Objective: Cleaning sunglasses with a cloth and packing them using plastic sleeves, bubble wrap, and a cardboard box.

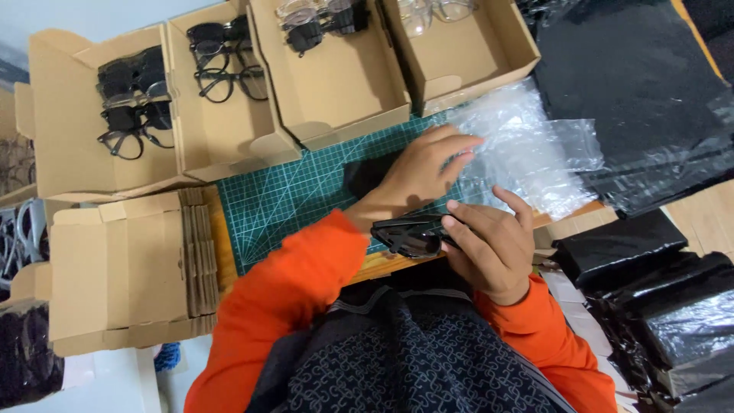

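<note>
My right hand [489, 245] grips a folded pair of black glasses [409, 235] at the near edge of a green cutting mat [290, 195]. My left hand [424, 164] reaches across the mat, fingers stretched out flat onto a pile of clear plastic bags [527, 149]. Whether its fingers pinch a bag I cannot tell. Both arms wear orange sleeves.
Several open cardboard boxes [344, 84] at the back hold black and clear glasses. A stack of flat folded boxes [122, 271] lies at the left. Black plastic sheets and bags [650, 92] cover the right side.
</note>
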